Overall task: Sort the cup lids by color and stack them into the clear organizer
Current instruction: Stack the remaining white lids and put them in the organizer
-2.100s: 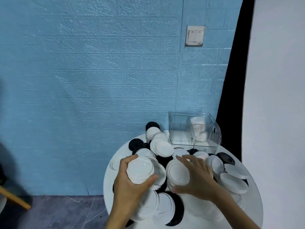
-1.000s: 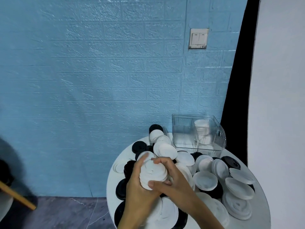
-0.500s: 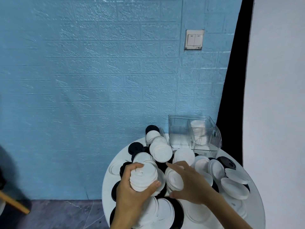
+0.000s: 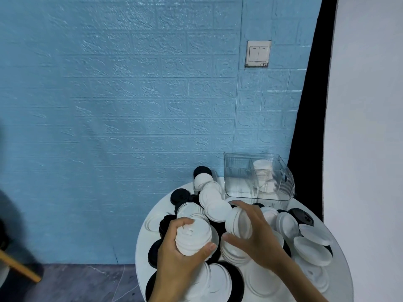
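**White lids gathered in both hands, organizer waiting beyond**

White lids are the colour in hand; the step looks like collecting whites into one nested stack before carrying it to the organizer (image 4: 283,192). The left hand (image 4: 181,256) is clenched around a short stack (image 4: 193,237) of white lids, thumb under its near edge and fingers (image 4: 182,221) over the far side; the right hand (image 4: 256,233) is grasping a second clump (image 4: 238,223) of white lids, tilted on edge, just right of the left fingers and raised off the pile (image 4: 309,249). More white and black lids lie loose on the round table (image 4: 340,284) on every side of the fingers; black lids (image 4: 180,196) sit beyond and left of the left fingers. The organizer stands beyond the right fingertips, well apart from them; its right compartment holds a white stack (image 4: 262,171), its left one looks empty.

Next, I judge, the right clump must be squared up and nested onto the left stack, rims aligned, or the lids will slide off.

Half a second ago the right hand lay flat on lids in the pile with its fingers spread; now it has closed on a clump and lifted it; the left hand keeps its stack, scarcely moved; the organizer's contents are unchanged.
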A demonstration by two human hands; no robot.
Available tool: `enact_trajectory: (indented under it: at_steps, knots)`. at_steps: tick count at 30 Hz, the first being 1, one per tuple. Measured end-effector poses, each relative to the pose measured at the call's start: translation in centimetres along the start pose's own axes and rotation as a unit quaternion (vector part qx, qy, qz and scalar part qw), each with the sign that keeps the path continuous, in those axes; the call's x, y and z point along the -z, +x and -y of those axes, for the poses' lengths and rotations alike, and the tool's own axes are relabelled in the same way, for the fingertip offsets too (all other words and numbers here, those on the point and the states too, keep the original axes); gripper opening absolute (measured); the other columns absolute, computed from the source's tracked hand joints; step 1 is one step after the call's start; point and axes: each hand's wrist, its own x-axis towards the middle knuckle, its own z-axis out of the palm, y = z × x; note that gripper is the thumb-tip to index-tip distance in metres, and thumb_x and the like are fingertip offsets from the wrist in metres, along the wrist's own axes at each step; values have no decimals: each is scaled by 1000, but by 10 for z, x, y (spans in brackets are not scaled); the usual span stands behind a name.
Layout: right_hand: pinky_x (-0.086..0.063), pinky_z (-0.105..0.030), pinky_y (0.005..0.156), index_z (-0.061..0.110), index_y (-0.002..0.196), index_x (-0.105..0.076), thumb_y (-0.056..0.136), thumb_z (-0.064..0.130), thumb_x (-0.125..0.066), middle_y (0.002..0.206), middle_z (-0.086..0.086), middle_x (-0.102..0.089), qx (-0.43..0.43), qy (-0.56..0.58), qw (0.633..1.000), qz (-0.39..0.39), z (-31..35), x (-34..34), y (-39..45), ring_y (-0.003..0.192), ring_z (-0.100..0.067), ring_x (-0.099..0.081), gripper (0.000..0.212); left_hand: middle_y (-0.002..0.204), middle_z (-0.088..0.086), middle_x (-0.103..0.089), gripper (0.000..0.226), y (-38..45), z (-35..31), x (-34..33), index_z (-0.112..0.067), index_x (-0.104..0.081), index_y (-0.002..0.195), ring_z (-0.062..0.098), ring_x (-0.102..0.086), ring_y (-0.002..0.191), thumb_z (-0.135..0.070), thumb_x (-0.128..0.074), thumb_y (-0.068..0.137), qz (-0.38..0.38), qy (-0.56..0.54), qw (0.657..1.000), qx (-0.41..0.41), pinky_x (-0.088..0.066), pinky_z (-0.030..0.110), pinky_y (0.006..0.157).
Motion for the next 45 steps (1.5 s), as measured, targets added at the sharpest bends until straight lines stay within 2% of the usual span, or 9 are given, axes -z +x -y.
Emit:
enact_trajectory:
  at_steps: [6,10,17,22,26,32,37,42,45]
  knots:
    - [-54,-21,71,31,114,-43,67,40,-82,102,-6,-64,-97,327,939,-52,31,-3,8,82,-3,-67,62,101,-22,-69,64,-2,-2,-8,-44,-62,97,2,-65,89,-49,-90,40,34,1,999,8,-48,10,75]
    - [-50,-56,100,37,112,-53,60,60,-83,111,-19,-68,-111,439,884,-112,54,-19,13,110,-41,-64,64,100,-19,-70,63,-7,-2,-14,-42,-61,100,5,-65,89,-46,-92,45,70,11,997,8,-48,12,76]
    - [-56,-39,86,31,107,-58,65,54,-67,112,-2,-75,-112,480,866,-84,81,-42,9,98,-17,-71,49,99,-10,-72,63,-5,-5,-19,-43,-55,102,21,-69,88,-42,-92,51,49,-21,998,22,-59,42,81]
    - [-57,-25,76,22,118,-54,62,49,-75,103,7,-74,-96,426,899,-37,80,-40,2,93,-9,-70,66,103,-28,-65,74,3,-15,-12,-54,-43,109,5,-69,91,-49,-88,50,13,-54,998,18,-56,22,74]
    - [-56,-27,81,31,108,-70,62,43,-81,105,-1,-75,-98,395,913,22,78,-34,1,98,-16,-71,48,116,-39,-59,98,1,-25,-13,-51,-34,135,0,-67,103,-47,-89,54,32,-50,998,1,-54,16,79]
    - [-52,-19,88,30,125,-66,86,35,-73,110,9,-75,-119,322,932,120,75,-11,-2,107,0,-67,40,110,-36,-62,66,-3,-27,-12,-56,-52,114,-5,-64,96,-53,-82,55,29,-36,999,3,-50,10,74]
    - [-45,-16,88,47,129,-55,89,40,-73,125,29,-57,-59,21,997,51,24,16,-18,112,6,-56,44,110,-32,-62,64,4,-20,3,-51,-51,114,0,-65,92,-52,-82,58,-11,-49,999,7,-55,21,74]
    - [-30,-30,110,41,142,-46,84,33,-64,142,22,-44,-25,-227,946,229,-3,12,-27,132,-7,-36,62,110,-35,-61,63,6,-19,5,-53,-51,113,0,-65,94,-53,-82,58,-13,-40,999,-1,-56,20,74]
    - [-24,-32,107,41,148,-40,83,28,-60,148,22,-39,-10,-281,928,243,-5,2,-25,138,-14,-28,70,111,-36,-60,62,5,-18,2,-55,-51,111,-5,-62,98,-45,-85,60,-4,-35,999,-1,-51,12,75]
